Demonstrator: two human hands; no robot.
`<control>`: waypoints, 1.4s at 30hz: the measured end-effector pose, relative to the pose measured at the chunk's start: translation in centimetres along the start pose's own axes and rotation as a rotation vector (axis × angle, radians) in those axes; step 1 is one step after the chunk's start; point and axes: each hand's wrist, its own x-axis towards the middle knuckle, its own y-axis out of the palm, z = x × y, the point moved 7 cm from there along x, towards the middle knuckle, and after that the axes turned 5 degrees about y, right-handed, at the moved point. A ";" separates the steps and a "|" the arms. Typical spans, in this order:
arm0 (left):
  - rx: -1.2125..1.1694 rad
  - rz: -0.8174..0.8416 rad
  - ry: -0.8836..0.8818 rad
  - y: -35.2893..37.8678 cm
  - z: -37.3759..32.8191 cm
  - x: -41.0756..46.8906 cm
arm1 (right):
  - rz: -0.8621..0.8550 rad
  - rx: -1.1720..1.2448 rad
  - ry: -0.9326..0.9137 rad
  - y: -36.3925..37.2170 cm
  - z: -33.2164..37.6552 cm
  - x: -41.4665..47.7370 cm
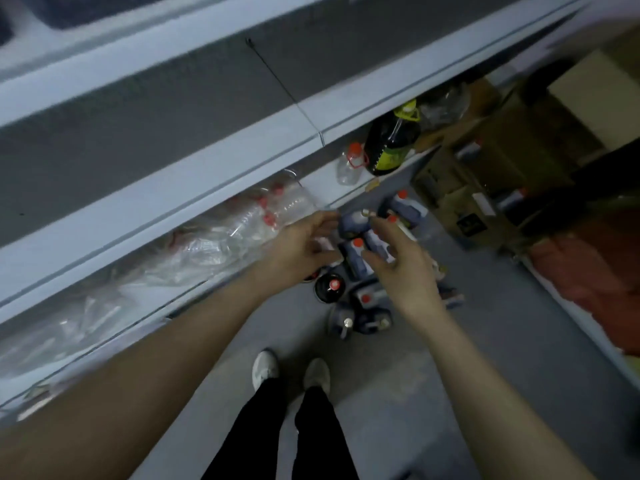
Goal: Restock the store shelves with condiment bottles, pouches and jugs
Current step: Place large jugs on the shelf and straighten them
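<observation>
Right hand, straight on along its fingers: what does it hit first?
Most likely the red-capped jug just past the fingertips of the open right hand. Depth is unclear from the head view, so I cannot tell how far above the jug the hand is.

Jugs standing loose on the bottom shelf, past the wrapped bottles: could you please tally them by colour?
clear jug, red cap: 1
dark jug, yellow cap: 1
Total: 2

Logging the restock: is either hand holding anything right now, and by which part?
Nothing is held. The left hand and right hand are both open, reaching toward the red-capped jugs on the floor.
</observation>
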 end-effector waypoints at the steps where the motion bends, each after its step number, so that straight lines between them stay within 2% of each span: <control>1: 0.001 0.020 -0.015 0.9 1.2 0.1 | 0.001 0.011 0.030 0.8 -1.5 -0.2; 8: 0.009 0.139 -0.164 8.9 14.2 0.2 | 0.027 0.059 0.266 9.5 -15.0 -0.9; 12: 0.058 0.239 -0.231 13.3 21.9 -0.2 | 0.022 0.060 0.314 14.6 -21.7 -0.9; 23: 0.095 0.302 -0.327 21.5 38.3 2.0 | 0.092 -0.077 0.442 26.9 -35.9 3.0; 34: 0.078 0.309 -0.403 27.5 49.1 4.3 | 0.090 -0.091 0.531 33.0 -44.4 4.6; 42: 0.058 0.355 -0.395 30.5 51.6 4.1 | 0.128 -0.163 0.643 36.1 -47.1 4.9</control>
